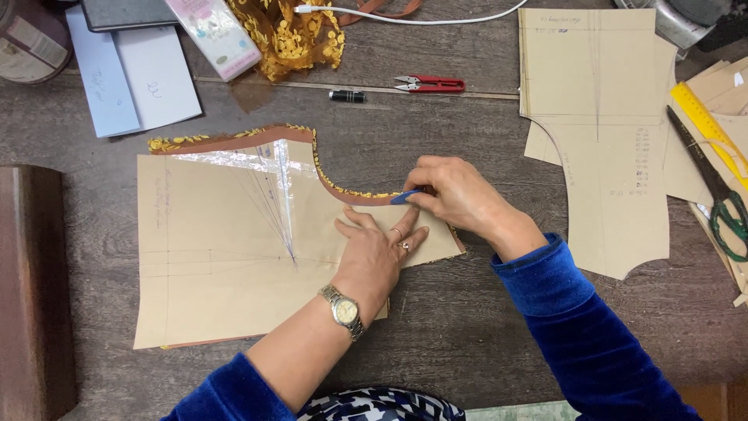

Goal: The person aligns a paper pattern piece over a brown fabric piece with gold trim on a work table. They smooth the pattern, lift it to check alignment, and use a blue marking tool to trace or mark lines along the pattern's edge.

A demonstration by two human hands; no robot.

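A tan paper pattern piece (pixel 226 257) lies flat on brown fabric with a gold embroidered edge (pixel 234 140) that shows along its top and curved side. My left hand (pixel 378 249), with rings and a wristwatch, presses flat on the pattern near its right end. My right hand (pixel 456 195) pinches a small blue piece of tailor's chalk (pixel 404 197) against the pattern's curved edge, just above my left fingers.
Another tan pattern piece (pixel 596 132) lies at the right beside green-handled scissors (pixel 717 195) and a yellow ruler (pixel 705 125). Red thread snips (pixel 430 83), a small black cylinder (pixel 347 96), gold lace (pixel 288 35), white papers (pixel 132 78) and a white cable (pixel 413 17) lie farther back.
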